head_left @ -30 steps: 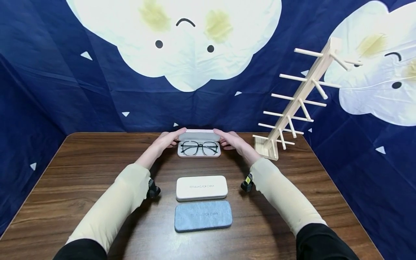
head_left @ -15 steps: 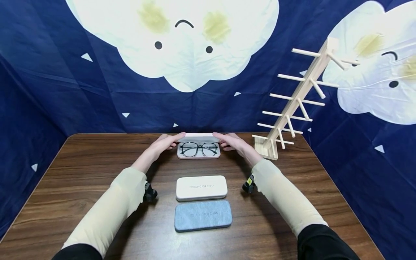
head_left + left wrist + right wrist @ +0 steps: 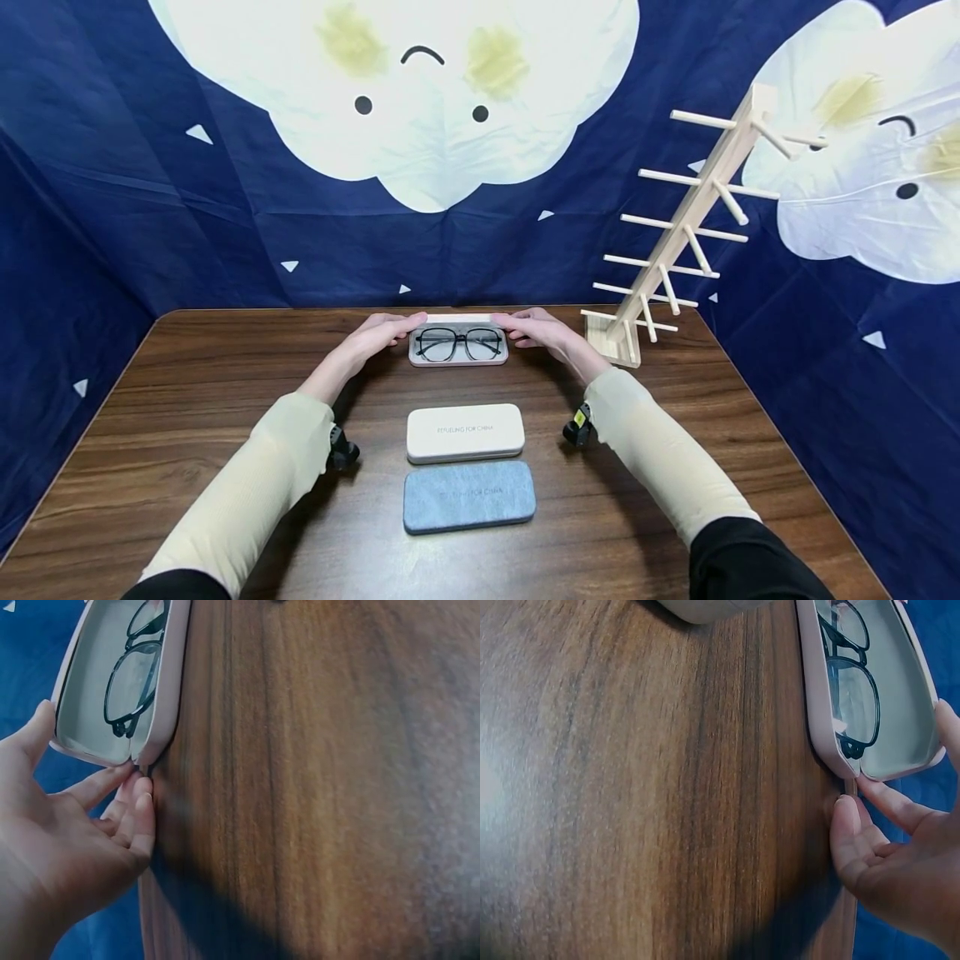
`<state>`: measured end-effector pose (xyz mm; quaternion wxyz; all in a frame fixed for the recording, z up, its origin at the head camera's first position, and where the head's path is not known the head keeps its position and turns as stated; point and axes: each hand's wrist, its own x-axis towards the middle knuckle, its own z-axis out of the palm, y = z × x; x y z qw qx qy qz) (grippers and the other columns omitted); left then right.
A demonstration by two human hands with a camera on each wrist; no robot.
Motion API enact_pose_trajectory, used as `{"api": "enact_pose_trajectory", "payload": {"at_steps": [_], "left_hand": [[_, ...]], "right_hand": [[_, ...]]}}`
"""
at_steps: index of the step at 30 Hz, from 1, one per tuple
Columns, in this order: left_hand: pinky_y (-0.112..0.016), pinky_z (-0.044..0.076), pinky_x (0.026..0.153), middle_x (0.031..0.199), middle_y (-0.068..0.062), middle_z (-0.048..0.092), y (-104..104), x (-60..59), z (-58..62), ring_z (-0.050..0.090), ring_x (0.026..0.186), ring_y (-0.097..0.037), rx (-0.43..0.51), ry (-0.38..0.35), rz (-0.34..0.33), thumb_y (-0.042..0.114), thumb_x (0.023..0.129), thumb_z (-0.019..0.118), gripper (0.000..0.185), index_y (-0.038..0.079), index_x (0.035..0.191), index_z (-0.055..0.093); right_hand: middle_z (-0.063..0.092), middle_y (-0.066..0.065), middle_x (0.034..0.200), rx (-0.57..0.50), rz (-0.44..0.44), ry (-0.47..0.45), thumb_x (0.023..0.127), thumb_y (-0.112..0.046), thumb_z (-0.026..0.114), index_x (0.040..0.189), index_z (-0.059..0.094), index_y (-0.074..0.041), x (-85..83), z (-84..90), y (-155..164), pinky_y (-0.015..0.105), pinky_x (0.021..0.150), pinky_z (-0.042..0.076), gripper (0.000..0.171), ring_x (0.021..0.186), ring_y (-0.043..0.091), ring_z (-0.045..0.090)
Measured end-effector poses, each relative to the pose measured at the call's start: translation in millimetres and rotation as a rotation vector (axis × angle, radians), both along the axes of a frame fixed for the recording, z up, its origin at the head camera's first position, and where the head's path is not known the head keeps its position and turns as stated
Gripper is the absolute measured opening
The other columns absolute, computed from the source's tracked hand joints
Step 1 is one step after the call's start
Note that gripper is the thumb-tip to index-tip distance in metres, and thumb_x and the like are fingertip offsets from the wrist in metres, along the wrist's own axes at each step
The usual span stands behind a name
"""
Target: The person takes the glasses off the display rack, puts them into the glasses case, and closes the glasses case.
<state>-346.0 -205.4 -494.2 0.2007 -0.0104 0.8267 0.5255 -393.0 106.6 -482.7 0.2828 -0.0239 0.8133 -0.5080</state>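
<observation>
A pale pink glasses case (image 3: 459,363) lies at the far side of the table, its lid (image 3: 94,690) partly raised and tilted over the back. Inside it rests a pair of black-framed eyeglasses (image 3: 460,336) with the lenses toward me. My left hand (image 3: 377,333) holds the lid's left end, thumb on its upper edge and fingers bent low near the hinge. At the other end my right hand (image 3: 547,331) holds the lid the same way, its thumb (image 3: 949,727) on the edge and fingertips by the hinge corner.
Nearer me lie a closed white glasses case (image 3: 465,446) and a closed blue one (image 3: 469,508), one in front of the other. A wooden rack with pegs (image 3: 678,237) stands at the back right. A blue cloth (image 3: 225,242) hangs behind the table (image 3: 225,367).
Both hands have tipped the pink case's lid forward and down, so its edge sits lower over the eyeglasses. The white and blue cases have stayed put.
</observation>
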Motion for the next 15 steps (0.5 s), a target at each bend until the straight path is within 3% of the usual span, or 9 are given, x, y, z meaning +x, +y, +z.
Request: {"api": "enact_pose_trajectory", "payload": {"at_steps": [4,10,15], "left_hand": [[-0.049,0.034,0.122,0.162,-0.013,0.043,-1.5,1.7,-1.9,0.039,0.149,-0.031,-0.003,0.006,-0.017,0.063,0.097,0.057,0.08,0.005,0.152,0.049],[-0.049,0.032,0.124,0.16,-0.012,0.047,-3.6,4.4,-3.2,0.037,0.152,-0.029,0.019,0.034,-0.026,0.06,0.096,0.062,0.077,0.005,0.149,0.053],[-0.051,0.032,0.125,0.161,-0.015,0.044,-5.4,5.3,-6.4,0.037,0.152,-0.031,0.016,0.058,-0.048,0.058,0.097,0.063,0.075,0.006,0.15,0.051]], "right_hand": [[0.056,0.014,0.146,0.004,0.017,0.006,0.094,-0.042,0.068,0.144,0.052,0.0,-0.1,0.1,1.4,0.038,0.11,0.051,0.068,0.117,0.021,0.059],[0.063,0.008,0.134,-0.013,0.051,0.028,0.094,-0.037,0.071,0.137,0.063,-0.002,-2.3,-3.3,3.0,0.034,0.105,0.053,0.056,0.108,0.014,0.059],[0.063,0.012,0.142,-0.018,0.085,0.042,0.095,-0.032,0.072,0.138,0.061,-0.001,-2.1,-4.7,4.5,0.034,0.105,0.053,0.054,0.112,0.011,0.059]]}}
